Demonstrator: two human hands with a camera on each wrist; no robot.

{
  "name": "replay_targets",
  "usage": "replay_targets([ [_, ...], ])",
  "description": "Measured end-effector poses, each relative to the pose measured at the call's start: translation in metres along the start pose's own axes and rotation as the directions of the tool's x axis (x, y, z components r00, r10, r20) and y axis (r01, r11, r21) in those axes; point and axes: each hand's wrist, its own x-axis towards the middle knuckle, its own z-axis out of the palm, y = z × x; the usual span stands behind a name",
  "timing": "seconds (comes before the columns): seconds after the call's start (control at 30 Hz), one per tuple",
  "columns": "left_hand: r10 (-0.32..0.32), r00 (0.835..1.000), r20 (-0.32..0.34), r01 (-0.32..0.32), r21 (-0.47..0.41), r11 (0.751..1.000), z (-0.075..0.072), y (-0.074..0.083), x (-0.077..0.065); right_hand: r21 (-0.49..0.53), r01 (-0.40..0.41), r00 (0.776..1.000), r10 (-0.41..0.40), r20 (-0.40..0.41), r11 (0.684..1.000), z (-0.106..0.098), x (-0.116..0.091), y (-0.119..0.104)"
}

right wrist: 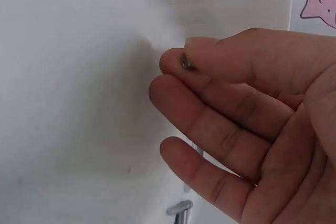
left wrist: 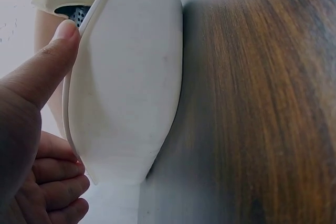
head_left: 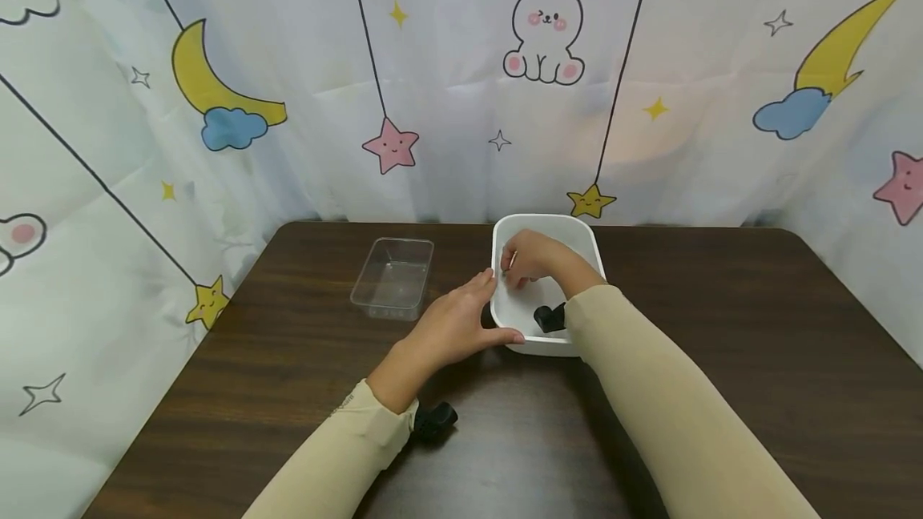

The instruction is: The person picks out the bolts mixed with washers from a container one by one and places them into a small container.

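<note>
In the head view a white plastic tub point(head_left: 517, 312) stands near the table's back edge. My left hand point(head_left: 457, 323) rests against its near left corner, thumb laid straight along the front rim and fingers at the left side. My right hand point(head_left: 535, 256) is down inside the tub. In the right wrist view its thumb and index finger pinch a small metal piece point(right wrist: 187, 63), only one rounded end of which shows. A flat-headed metal screw point(right wrist: 180, 209) lies on the tub floor below the fingers, partly out of frame.
A clear rectangular plastic box point(head_left: 392, 279) stands on the dark wooden table point(head_left: 303, 343), left of the tub. A patterned white curtain point(head_left: 447, 62) hangs behind the table. Black wrist cameras point(head_left: 435, 420) sit at both cuffs.
</note>
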Motion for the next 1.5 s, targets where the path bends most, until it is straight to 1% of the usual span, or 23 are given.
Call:
replay_targets([
  [0.17,-0.003,1.0,0.008,0.003,0.0,1.0,-0.002,0.0,-0.001,0.03,0.001,1.0,-0.001,-0.001,1.0,-0.003,-0.003,0.002],
  [0.33,-0.005,0.999,0.041,0.005,0.001,1.0,-0.004,-0.004,-0.004,0.063,0.0,1.0,0.002,-0.03,0.998,-0.003,-0.005,0.004],
  [0.43,-0.013,0.999,0.044,0.013,-0.007,1.0,-0.007,-0.008,-0.007,0.081,0.006,0.999,-0.002,-0.049,0.997,-0.004,-0.006,0.006],
  [0.6,-0.019,1.0,-0.001,0.019,-0.017,1.0,-0.016,-0.016,-0.015,0.109,0.031,0.997,-0.023,-0.077,0.994,-0.005,-0.007,0.009],
  [0.77,0.0,0.996,-0.086,0.001,0.003,1.0,-0.027,-0.028,-0.026,0.151,0.023,0.997,-0.012,-0.073,0.988,-0.005,-0.008,0.011],
  [0.9,-0.006,0.989,-0.148,0.006,0.004,1.0,-0.037,-0.041,-0.035,0.189,0.047,0.998,-0.036,-0.059,0.981,-0.005,-0.01,0.013],
  [1.0,-0.032,0.984,-0.177,0.033,0.003,0.999,-0.044,-0.053,-0.042,0.253,0.053,0.998,-0.043,-0.044,0.966,-0.006,-0.012,0.015],
  [1.13,-0.09,0.977,-0.195,0.09,-0.008,0.996,-0.053,-0.071,-0.053,0.352,0.01,1.0,-0.005,-0.013,0.936,-0.007,-0.014,0.017],
  [1.23,-0.152,0.971,-0.185,0.151,-0.022,0.988,-0.058,-0.086,-0.06,0.388,-0.014,1.0,0.01,0.012,0.921,-0.007,-0.015,0.017],
  [1.33,-0.22,0.963,-0.155,0.216,-0.04,0.976,-0.06,-0.102,-0.066,0.424,-0.025,0.999,0.01,0.037,0.905,-0.007,-0.016,0.018],
  [1.43,-0.261,0.958,-0.123,0.256,-0.052,0.965,-0.06,-0.116,-0.069,0.468,-0.037,0.998,0.013,0.055,0.883,-0.008,-0.018,0.019],
  [1.5,-0.276,0.956,-0.103,0.271,-0.063,0.961,-0.06,-0.123,-0.071,0.492,-0.049,0.998,0.019,0.064,0.869,-0.009,-0.019,0.021],
])
